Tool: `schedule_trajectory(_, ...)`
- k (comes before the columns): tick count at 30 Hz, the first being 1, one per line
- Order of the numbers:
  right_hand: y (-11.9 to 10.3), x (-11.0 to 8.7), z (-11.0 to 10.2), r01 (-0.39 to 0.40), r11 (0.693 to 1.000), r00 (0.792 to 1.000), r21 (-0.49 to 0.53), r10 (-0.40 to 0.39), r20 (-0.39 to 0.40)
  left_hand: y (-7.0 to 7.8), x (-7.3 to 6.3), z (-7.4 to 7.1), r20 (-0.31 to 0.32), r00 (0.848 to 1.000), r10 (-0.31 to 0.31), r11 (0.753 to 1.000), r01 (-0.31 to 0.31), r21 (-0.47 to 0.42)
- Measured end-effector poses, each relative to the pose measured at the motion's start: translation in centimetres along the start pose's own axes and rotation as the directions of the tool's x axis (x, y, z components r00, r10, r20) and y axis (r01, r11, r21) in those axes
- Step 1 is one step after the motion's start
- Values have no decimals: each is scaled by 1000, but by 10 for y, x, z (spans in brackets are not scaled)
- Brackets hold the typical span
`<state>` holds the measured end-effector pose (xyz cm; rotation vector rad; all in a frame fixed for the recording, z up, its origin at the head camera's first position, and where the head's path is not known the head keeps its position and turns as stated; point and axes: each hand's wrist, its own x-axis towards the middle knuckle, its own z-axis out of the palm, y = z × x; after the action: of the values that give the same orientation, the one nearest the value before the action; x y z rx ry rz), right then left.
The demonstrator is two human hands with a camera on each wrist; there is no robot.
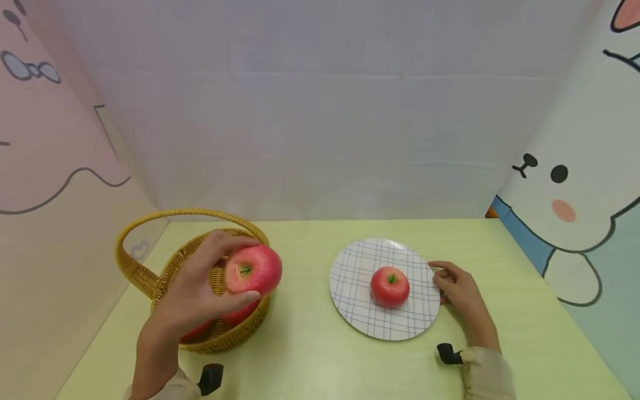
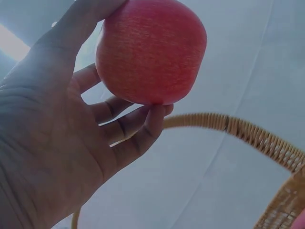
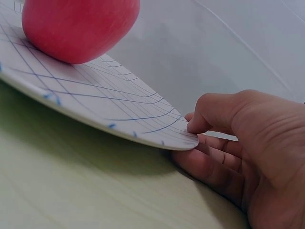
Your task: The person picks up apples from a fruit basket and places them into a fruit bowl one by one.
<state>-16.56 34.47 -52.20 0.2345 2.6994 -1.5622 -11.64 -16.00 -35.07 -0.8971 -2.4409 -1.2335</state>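
My left hand grips a red apple between thumb and fingers, above the right side of a wicker basket. In the left wrist view the held apple is raised, with the fingers curled under it. More red apples lie inside the basket, partly hidden by the hand. My right hand pinches the right rim of a white checked plate, thumb on top and fingers beneath, as the right wrist view shows. Another apple with a green stem sits near the middle of that plate.
The basket's tall arched handle rises at its back left. A pale yellow-green table bears basket and plate. White cloth hangs behind, and cartoon-printed panels flank both sides. Black wrist mounts stick out by the sleeves.
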Motion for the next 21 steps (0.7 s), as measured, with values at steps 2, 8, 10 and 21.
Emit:
schedule_trajectory(2,1,0,2,1,1000,1000,3,-1,-6,3,4,6,12,1000,10,1000,-10,0)
schedule_trajectory(8,1,-1,4,-14,1000,1000,-3,13,-11,9,16,29,67,998,22,999,-20,-35)
schedule_trajectory(10,1,-1,4,-16,1000,1000,1,16,-9,11,19,36,82,996,20,999,-16,-42)
schedule_trajectory(21,1,2,1,-1,1000,1000,5,1,-19,15,40,75,140,983,119,990,-107,-89)
